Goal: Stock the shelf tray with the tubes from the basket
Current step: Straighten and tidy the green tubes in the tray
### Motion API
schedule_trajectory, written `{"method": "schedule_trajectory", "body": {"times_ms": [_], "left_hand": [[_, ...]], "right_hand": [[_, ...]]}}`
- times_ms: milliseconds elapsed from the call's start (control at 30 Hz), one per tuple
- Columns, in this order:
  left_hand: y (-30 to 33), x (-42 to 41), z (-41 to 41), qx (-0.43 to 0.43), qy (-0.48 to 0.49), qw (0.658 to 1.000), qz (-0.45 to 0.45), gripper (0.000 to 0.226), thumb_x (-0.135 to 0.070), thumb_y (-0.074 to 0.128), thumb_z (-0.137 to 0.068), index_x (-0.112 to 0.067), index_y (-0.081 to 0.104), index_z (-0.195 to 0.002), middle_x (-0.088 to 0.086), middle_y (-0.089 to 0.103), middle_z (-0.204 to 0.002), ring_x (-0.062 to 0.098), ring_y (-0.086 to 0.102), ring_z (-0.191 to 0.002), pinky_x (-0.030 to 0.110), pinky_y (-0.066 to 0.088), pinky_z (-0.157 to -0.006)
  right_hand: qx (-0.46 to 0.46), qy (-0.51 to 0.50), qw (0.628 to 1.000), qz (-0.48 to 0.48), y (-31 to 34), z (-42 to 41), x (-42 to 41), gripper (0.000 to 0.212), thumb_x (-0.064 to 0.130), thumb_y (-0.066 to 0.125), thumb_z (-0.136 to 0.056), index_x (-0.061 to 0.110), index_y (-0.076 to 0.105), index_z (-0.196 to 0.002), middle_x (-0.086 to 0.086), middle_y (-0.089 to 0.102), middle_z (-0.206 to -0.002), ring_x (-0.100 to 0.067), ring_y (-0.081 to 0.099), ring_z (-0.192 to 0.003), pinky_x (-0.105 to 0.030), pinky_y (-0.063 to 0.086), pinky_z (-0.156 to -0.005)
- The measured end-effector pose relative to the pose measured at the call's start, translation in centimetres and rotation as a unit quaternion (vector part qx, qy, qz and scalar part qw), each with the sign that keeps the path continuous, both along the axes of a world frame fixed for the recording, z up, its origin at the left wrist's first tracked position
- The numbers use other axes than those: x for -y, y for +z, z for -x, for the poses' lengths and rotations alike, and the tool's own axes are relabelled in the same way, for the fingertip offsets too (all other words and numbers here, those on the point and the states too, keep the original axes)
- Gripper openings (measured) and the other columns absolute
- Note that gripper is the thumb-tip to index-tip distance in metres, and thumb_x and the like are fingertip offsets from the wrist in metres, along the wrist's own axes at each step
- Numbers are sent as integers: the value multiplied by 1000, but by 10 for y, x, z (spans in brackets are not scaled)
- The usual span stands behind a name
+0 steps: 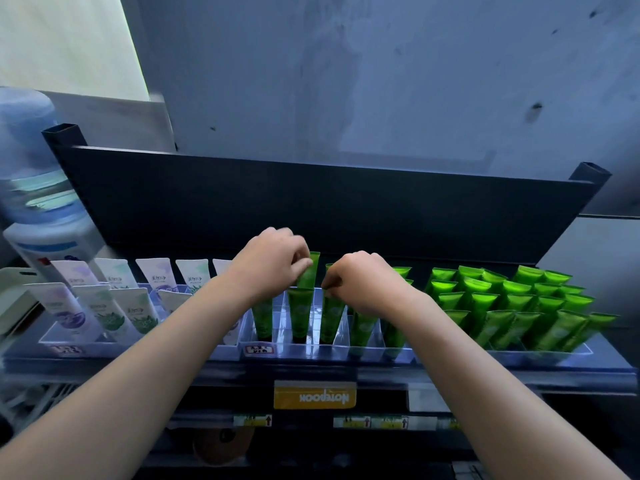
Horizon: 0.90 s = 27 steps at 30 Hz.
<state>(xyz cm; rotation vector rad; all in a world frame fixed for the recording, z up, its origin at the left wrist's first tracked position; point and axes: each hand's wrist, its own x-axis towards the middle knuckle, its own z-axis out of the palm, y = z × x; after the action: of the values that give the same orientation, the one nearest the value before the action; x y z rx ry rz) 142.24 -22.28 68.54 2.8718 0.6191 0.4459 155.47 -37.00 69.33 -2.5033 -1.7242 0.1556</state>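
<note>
Pinching the crimped top of a green tube (309,270) between thumb and curled fingers, the left hand (273,259) holds it upright in the second row of the clear shelf tray (313,351). Just beside it, the right hand (360,280) pinches the top of another green tube (331,318) standing in a front slot of that tray. The hands are close but apart, with one front-row tube (300,315) standing between them.

Clear dividers split the tray into narrow slots; some gaps between the front tubes show open room, and the tray's front lip runs along the shelf's front edge. Toward the shelf's right end, a dense block of green tubes (512,303) leans tightly packed. Toward the left end, white tubes (114,299) with purple and green prints stand in another tray; their print is too small to read. A dark back panel (311,206) walls the shelf's rear edge.

Below the front edge hangs a yellow tag (314,395) reading "Notebook", seen upside down. A small red-and-white label (259,349) sits on the tray's front; I cannot read it. A water bottle (31,161) stands off the shelf's left corner.
</note>
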Motion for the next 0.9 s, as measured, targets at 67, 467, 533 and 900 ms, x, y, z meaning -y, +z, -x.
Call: {"method": "schedule_trajectory", "body": {"times_ms": [67, 467, 533, 900], "left_hand": [[2, -8, -12, -13, 17, 1000, -4, 36, -40, 62, -98, -26, 63, -131, -2, 60, -125, 23, 52, -113, 42, 50, -92], [8, -14, -27, -124, -3, 992, -21, 13, -22, 62, -94, -28, 73, -99, -7, 63, -93, 21, 58, -99, 37, 50, -84], [6, -14, -23, -122, -7, 993, -6, 14, -22, 62, -94, -29, 73, -98, -8, 61, -90, 19, 57, -97, 36, 51, -83], [-1, -14, -18, -100, -10, 995, 7, 15, -25, 63, -95, -30, 70, -107, -11, 67, -96, 19, 55, -107, 36, 50, -85]], "right_hand": [[0, -2, 1000, 9, 0, 1, 1, 20, 33, 67, -96, 35, 77, -114, 14, 76, -110, -18, 65, -106, -38, 46, -97], [0, -8, 1000, 19, -2, 2, 7, 23, 33, 65, -97, 34, 77, -116, 10, 75, -112, -22, 65, -108, -41, 44, -101], [0, -9, 1000, 20, -4, 2, 7, 22, 32, 65, -96, 34, 77, -115, 9, 76, -110, -23, 65, -107, -40, 44, -99], [25, 1, 1000, 16, -6, 0, 3, 21, 30, 62, -98, 33, 78, -112, 9, 76, -104, -24, 62, -106, -41, 39, -97]]}}
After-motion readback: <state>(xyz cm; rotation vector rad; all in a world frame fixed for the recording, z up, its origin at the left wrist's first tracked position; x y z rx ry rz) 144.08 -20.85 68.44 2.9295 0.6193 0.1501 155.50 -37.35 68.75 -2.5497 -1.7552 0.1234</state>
